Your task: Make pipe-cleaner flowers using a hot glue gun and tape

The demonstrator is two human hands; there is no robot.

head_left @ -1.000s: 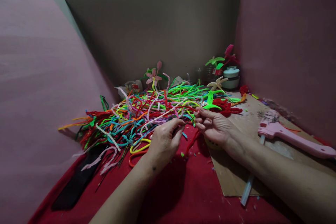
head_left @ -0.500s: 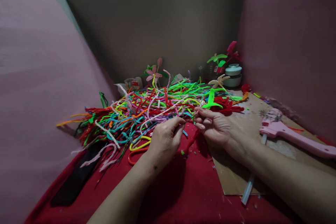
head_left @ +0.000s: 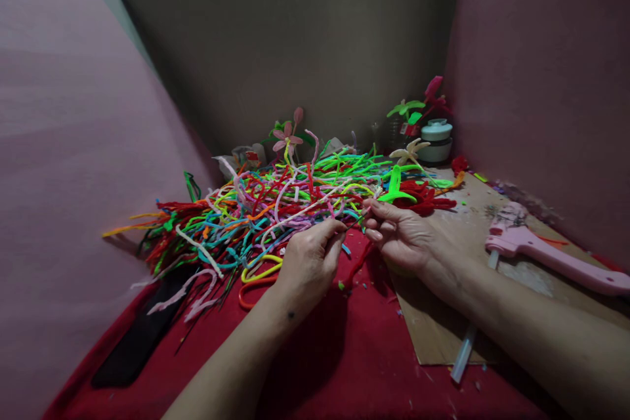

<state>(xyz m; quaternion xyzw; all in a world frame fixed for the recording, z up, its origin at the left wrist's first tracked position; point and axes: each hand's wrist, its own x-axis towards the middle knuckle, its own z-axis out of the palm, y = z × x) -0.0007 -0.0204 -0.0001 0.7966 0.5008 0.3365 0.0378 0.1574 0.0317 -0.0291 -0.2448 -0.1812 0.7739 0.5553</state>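
One thin dark stem (head_left: 352, 224) lies between your hands, over the red cloth (head_left: 374, 374), its long axis slanting away from left to right. Your left hand (head_left: 311, 257) pinches the near end. Your right hand (head_left: 406, 236) has fingertips bunched at the far end; grip cannot be confirmed. Counted: one glue gun (head_left: 561, 259), one glue stick (head_left: 464, 356); pipe cleaners (head_left: 315, 200) uncountable.

Pink glue gun (head_left: 566, 260) on brown cardboard (head_left: 438, 338), lidded jar (head_left: 436, 152) farther back

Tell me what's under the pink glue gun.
Brown cardboard shows around the pink glue gun, apparently supporting it. Whatever lies directly beneath its body is covered.
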